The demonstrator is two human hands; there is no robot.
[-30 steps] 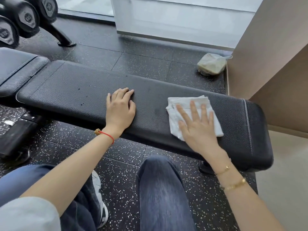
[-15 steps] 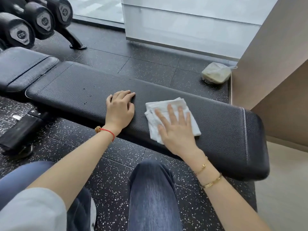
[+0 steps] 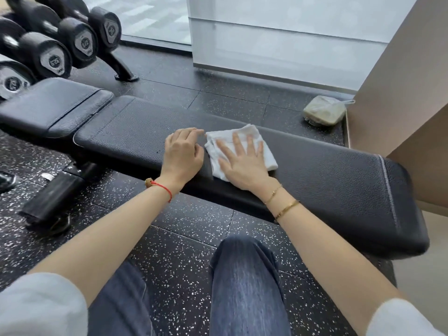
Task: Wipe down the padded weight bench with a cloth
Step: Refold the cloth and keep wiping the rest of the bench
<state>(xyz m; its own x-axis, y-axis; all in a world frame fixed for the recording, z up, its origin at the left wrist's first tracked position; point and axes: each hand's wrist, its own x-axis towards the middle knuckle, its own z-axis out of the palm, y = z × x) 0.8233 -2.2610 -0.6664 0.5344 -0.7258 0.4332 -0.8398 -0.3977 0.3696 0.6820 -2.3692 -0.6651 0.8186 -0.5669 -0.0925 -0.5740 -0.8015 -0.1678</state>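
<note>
A long black padded bench (image 3: pixel 339 180) runs across the view from left to right, with a separate seat pad (image 3: pixel 51 105) at its left end. A folded white cloth (image 3: pixel 244 134) lies flat on the middle of the pad. My right hand (image 3: pixel 242 163) presses down on the cloth with fingers spread. Just left of it, my left hand (image 3: pixel 181 156) rests palm-down on the bare pad, fingers together, its fingertips almost touching the cloth's left edge.
A rack of black dumbbells (image 3: pixel 58 42) stands at the far left. A plastic-wrapped greenish bundle (image 3: pixel 323 110) lies on the speckled rubber floor beyond the bench. A beige wall (image 3: pixel 400 81) closes the right side. My knees in jeans (image 3: pixel 244 282) are below the bench.
My right hand has slid the cloth leftward along the pad until it nearly meets my left hand. The left hand has stayed in place.
</note>
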